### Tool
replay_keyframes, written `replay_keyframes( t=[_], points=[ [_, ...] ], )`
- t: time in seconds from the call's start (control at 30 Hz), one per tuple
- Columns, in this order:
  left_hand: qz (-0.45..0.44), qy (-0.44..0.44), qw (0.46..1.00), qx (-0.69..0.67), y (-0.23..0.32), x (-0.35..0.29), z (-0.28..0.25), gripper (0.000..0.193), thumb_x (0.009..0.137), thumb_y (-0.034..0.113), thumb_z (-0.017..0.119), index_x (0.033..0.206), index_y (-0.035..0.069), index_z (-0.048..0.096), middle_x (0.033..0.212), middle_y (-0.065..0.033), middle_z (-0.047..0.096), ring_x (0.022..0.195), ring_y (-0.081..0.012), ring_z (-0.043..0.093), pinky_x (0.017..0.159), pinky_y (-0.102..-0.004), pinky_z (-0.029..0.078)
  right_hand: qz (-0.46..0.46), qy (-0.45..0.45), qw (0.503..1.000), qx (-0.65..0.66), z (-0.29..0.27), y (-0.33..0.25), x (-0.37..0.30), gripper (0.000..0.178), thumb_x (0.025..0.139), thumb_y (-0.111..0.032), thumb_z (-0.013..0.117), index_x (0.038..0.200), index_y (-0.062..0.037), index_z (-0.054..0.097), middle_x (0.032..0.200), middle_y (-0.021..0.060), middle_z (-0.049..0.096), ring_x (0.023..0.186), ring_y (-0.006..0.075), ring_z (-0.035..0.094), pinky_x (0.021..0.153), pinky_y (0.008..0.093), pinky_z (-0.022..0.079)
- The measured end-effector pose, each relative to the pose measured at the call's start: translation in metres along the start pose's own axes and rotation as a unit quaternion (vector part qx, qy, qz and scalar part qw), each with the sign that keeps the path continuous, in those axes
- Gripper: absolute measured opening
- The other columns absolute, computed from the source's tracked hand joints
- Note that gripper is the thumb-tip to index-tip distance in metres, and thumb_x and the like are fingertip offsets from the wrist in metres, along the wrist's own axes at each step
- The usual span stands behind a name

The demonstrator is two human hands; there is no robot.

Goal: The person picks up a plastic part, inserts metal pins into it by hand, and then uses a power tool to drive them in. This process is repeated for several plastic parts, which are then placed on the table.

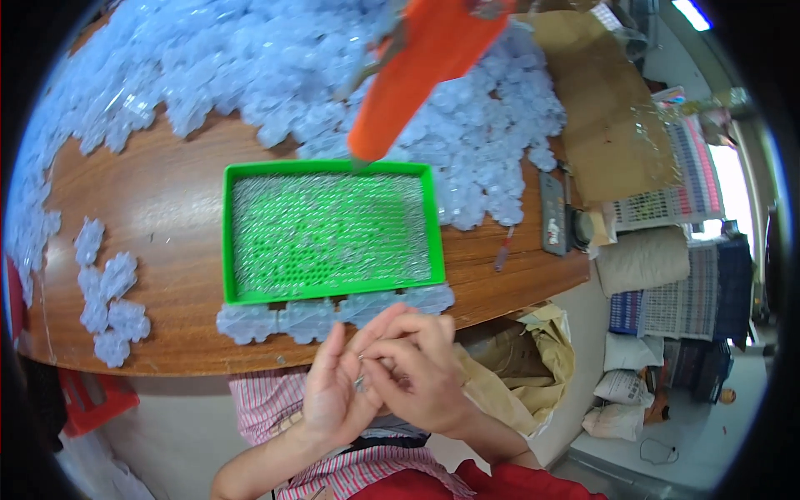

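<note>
Silvery bit [361,357] between pinching right fingers [402,353], left fingers [374,330] loosely spread

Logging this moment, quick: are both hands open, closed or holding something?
Left hand: open, palm slightly cupped.
Right hand: fingers curled in; whether they pinch something small cannot be told.

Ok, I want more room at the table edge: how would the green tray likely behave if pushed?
The green tray looks like rigid plastic with straight walls, so it probably won't flex. Broad and low, it seems unlikely to tip. The small shiny pieces inside could shift if it's jolted.
</note>
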State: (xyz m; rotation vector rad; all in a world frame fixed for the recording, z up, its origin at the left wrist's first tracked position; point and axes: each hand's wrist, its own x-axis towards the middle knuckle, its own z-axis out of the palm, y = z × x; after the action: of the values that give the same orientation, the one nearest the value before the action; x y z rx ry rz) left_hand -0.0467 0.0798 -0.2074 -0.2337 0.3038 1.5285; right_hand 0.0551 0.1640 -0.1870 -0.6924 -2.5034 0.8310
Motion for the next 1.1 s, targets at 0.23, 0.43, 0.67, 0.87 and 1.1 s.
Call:
replay_keyframes(
  t=[0.23, 0.43, 0.67, 0.87, 1.1],
  points=[
    [0.039, 0.032, 0.998, 0.036, -0.002, 0.001, -0.010, 0.057, 0.103, 0.038, 0.030, 0.144, -0.002, 0.028, 0.141, -0.0148, 0.044, 0.124, -0.0214, 0.050, 0.104, -0.0340, 0.041, 0.009, 0.003, 1.000, 0.017, -0.003, 0.007, 0.000, 0.013, 0.083, -0.015, 0.064, 0.094, -0.0084, 0.061, 0.102, 0.0097, 0.053, 0.092, 0.0271, 0.046, 0.083, 0.0388, 0.035],
    [0.052, 0.144, 0.984, 0.090, -0.002, 0.001, -0.006, 0.021, 0.096, 0.015, 0.056, 0.107, -0.002, 0.060, 0.103, -0.0128, 0.066, 0.094, -0.0175, 0.066, 0.084, -0.0288, 0.057, 0.006, 0.003, 0.995, -0.096, -0.017, 0.008, 0.000, 0.012, 0.084, -0.013, 0.062, 0.095, -0.0084, 0.059, 0.102, 0.0087, 0.053, 0.093, 0.0270, 0.046, 0.082, 0.0388, 0.034],
    [0.024, 0.116, 0.987, 0.111, -0.002, 0.001, -0.024, 0.015, 0.094, 0.012, 0.058, 0.099, -0.002, 0.062, 0.096, -0.0115, 0.067, 0.088, -0.0175, 0.067, 0.081, -0.0277, 0.059, 0.000, -0.032, 0.996, -0.086, -0.024, 0.007, 0.005, 0.011, 0.083, -0.013, 0.063, 0.093, -0.0103, 0.061, 0.102, 0.0037, 0.053, 0.094, 0.0235, 0.047, 0.079, 0.0370, 0.034],
    [0.063, 0.122, 0.980, 0.145, -0.009, 0.002, -0.020, 0.019, 0.097, 0.018, 0.054, 0.103, 0.001, 0.060, 0.097, -0.0082, 0.065, 0.086, -0.0123, 0.066, 0.079, -0.0237, 0.056, -0.004, 0.006, 0.997, -0.082, -0.018, 0.007, 0.002, 0.014, 0.078, -0.014, 0.071, 0.091, -0.0117, 0.067, 0.093, 0.0005, 0.056, 0.087, 0.0211, 0.050, 0.075, 0.0364, 0.034],
    [0.046, 0.127, 0.980, 0.146, -0.013, 0.004, -0.027, 0.020, 0.097, 0.023, 0.056, 0.098, 0.004, 0.060, 0.087, -0.0034, 0.067, 0.077, -0.0084, 0.065, 0.070, -0.0229, 0.056, -0.010, 0.008, 0.995, -0.094, -0.014, 0.004, 0.002, 0.017, 0.070, -0.003, 0.073, 0.084, -0.0105, 0.068, 0.088, 0.0026, 0.056, 0.081, 0.0213, 0.051, 0.073, 0.0346, 0.038]
  ],
)
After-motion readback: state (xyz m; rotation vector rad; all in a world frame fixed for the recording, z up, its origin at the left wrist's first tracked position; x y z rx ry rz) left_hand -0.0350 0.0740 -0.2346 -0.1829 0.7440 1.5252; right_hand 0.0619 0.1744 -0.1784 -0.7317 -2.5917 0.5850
